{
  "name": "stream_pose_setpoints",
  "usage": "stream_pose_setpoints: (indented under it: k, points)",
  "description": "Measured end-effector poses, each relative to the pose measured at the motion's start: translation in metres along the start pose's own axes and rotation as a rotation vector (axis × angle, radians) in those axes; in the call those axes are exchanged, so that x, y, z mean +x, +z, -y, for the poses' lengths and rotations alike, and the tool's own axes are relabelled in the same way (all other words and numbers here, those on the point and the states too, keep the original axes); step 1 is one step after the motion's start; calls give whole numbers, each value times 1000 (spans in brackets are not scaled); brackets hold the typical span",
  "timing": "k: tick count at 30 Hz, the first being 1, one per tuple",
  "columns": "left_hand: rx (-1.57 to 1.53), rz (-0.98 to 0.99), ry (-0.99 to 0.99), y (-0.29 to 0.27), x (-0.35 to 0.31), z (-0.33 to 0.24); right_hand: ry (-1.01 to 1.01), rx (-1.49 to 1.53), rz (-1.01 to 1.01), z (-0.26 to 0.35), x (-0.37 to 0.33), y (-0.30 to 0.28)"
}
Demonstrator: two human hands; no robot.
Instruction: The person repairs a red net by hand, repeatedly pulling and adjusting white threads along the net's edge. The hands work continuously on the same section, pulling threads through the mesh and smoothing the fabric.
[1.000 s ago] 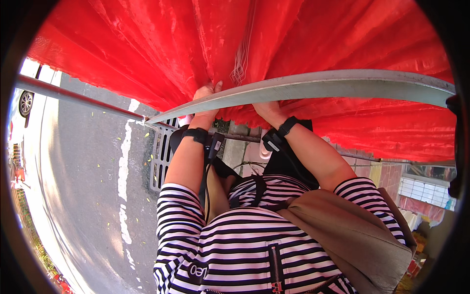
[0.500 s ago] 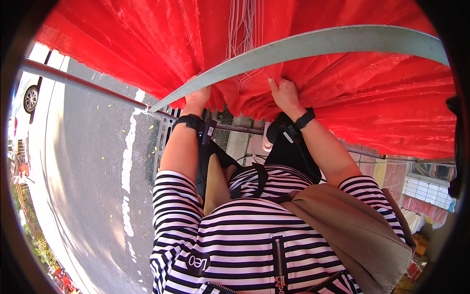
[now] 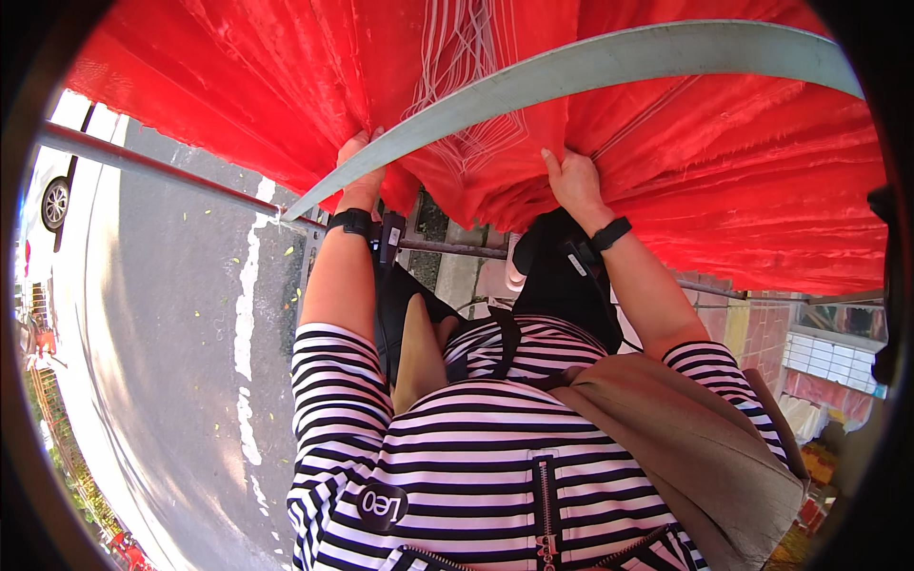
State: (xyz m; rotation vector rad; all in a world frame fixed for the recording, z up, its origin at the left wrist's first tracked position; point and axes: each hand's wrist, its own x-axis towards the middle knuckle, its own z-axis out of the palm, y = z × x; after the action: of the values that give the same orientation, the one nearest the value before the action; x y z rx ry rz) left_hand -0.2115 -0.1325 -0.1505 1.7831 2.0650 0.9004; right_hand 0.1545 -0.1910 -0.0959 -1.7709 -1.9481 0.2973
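Note:
A large red cloth [image 3: 257, 67] hangs in folds across the upper part of the view, with loose white threads [image 3: 466, 57] running down its middle. My left hand [image 3: 360, 190] grips the cloth's gathered folds, partly hidden behind a grey flat bar [image 3: 609, 76]. Further right, my right hand [image 3: 576, 186] is closed on the same cloth, its thumb pointing up. Between the two hands the cloth lies flatter, and its lower edge is bunched. Both wrists wear black bands.
A thin metal rail [image 3: 157, 167] runs from the left and continues behind my forearms. Beyond it on the left lie a grey road [image 3: 181, 333] with a white line and a parked car [image 3: 52, 195]. A brown garment [image 3: 666, 428] hangs over my striped top.
My hands have moved apart, the left one leftward and the right one rightward. The cloth and threads between them are spread wider. The grey bar appears slightly higher.

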Motion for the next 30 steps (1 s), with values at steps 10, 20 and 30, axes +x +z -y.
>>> stream_pose_setpoints:
  k: [10, 20, 30]
  points:
    - [-111, 73, -206, 46, -41, -8, -15, 28, -27, 4, -9, 18]
    - [-366, 574, 57, 121, -55, -6, 18, -19, 67, 19, -12, 13]
    - [-301, 395, 54, 128, -71, -14, -42, 39, 44, 20, -10, 30]
